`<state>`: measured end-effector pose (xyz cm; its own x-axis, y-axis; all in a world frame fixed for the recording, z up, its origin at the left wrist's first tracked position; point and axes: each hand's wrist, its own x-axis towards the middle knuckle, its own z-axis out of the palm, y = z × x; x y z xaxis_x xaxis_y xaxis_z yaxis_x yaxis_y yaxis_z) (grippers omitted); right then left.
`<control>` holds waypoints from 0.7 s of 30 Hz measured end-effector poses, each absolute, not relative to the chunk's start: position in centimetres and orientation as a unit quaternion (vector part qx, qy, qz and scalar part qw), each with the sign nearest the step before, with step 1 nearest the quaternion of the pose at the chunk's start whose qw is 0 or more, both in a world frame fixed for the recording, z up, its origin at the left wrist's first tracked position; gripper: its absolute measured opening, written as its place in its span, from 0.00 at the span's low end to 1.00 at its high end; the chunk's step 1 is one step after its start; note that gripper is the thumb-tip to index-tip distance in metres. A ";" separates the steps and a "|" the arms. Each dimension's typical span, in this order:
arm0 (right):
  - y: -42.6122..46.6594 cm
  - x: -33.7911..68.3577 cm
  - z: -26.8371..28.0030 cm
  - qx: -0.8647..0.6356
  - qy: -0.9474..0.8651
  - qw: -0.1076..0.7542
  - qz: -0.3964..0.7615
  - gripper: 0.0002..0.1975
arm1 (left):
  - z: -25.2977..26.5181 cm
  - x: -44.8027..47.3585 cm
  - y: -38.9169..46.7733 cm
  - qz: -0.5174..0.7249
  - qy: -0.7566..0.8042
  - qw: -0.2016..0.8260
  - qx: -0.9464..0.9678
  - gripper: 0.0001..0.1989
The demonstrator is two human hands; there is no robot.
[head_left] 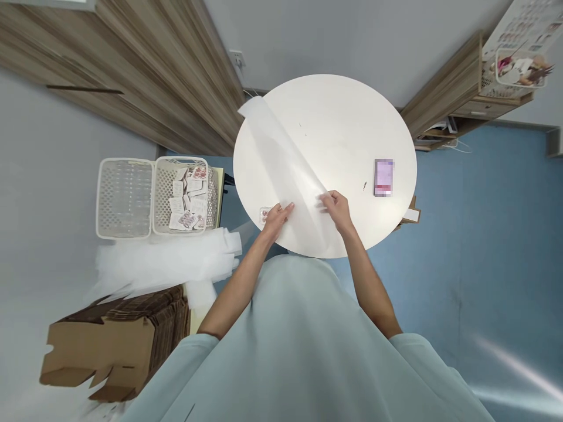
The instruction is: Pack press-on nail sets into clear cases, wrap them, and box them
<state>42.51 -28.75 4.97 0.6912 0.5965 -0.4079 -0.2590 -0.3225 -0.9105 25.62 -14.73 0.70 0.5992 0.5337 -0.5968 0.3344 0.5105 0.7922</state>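
Note:
A long sheet of translucent white packing film (288, 161) lies slantwise across the left half of the round white table (352, 111), folded or curled along its right side. My left hand (277, 223) is closed at the sheet's lower left edge, its thumb on top and its other fingers partly hidden. On the sheet's right edge, my right hand (338, 211) has its fingers closed, slightly blurred by motion. Just left of my left hand, a small card or packet with reddish pictures (264, 214) rests on the table near the rim.
A phone-like object (384, 177) lies at the table's right. To the left stand a white basket of printed cards (187, 199), a second basket or its lid (125, 199), a stack of white sheets (162, 261) and flattened cardboard boxes (109, 346). Wooden cabinets (145, 64) border the table.

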 end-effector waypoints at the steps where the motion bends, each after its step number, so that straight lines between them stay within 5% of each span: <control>1: -29.3 43.1 4.3 -0.722 -0.093 0.574 0.375 0.15 | 0.8 25.9 -14.8 0.063 0.433 0.758 0.485 0.33; 6: -31.9 44.4 0.1 -0.761 -0.045 0.539 0.358 0.14 | -0.1 26.5 -14.4 0.065 0.455 0.722 0.517 0.29; 14: -33.6 43.7 -2.7 -0.863 -0.122 0.368 0.325 0.18 | -2.5 27.1 -12.3 0.010 0.514 0.512 0.688 0.18; 21: -32.9 44.3 -3.4 -0.891 -0.110 0.329 0.293 0.19 | -2.0 24.6 -10.2 -0.015 0.405 0.371 0.836 0.18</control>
